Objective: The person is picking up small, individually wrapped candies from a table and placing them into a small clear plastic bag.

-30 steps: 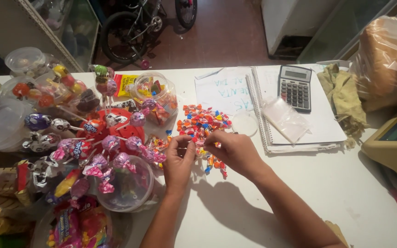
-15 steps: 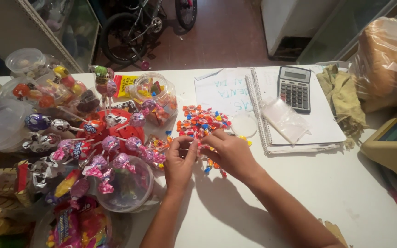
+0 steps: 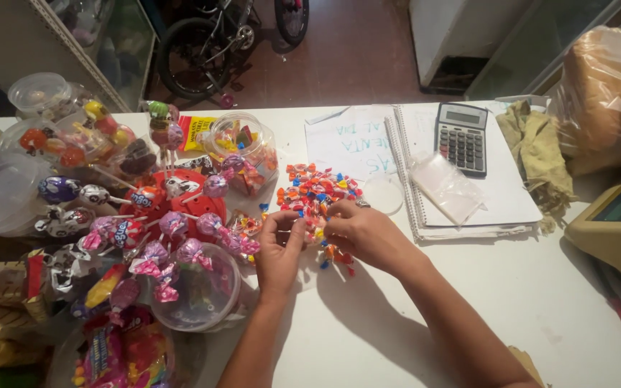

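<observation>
Down at the near edge of the candy pile (image 3: 318, 194), the person's two hands meet over the white table (image 3: 526, 316). The left hand (image 3: 278, 248) lies palm down with its fingers curled toward the sweets, and its fingertips pinch something small; what exactly it grips cannot be told. The right hand (image 3: 364, 231) faces it from the other side, fingers bent inward and touching the left hand's fingertips, so the pair work close together on the same few wrapped candies. Loose pieces in red, orange and blue wrappers lie under and just beside both hands, and the rest of the pile spreads away from the person toward a sheet of paper (image 3: 346, 140).

Left of the hands stands a red lollipop stand (image 3: 174, 205), its sticks carrying sweets in pink, purple and patterned foil. A clear tub (image 3: 199, 291) of wrapped sweets sits near the left wrist, and a clear round jar (image 3: 242, 144) of candies stands beyond the stand. Right of the pile, a spiral notebook (image 3: 483, 194) bears a calculator (image 3: 461, 136) and a small clear plastic bag (image 3: 443, 187). Farther right are a crumpled cloth (image 3: 540, 154), a bag of bread (image 3: 609, 93) and a beige weighing scale (image 3: 616, 223).
</observation>
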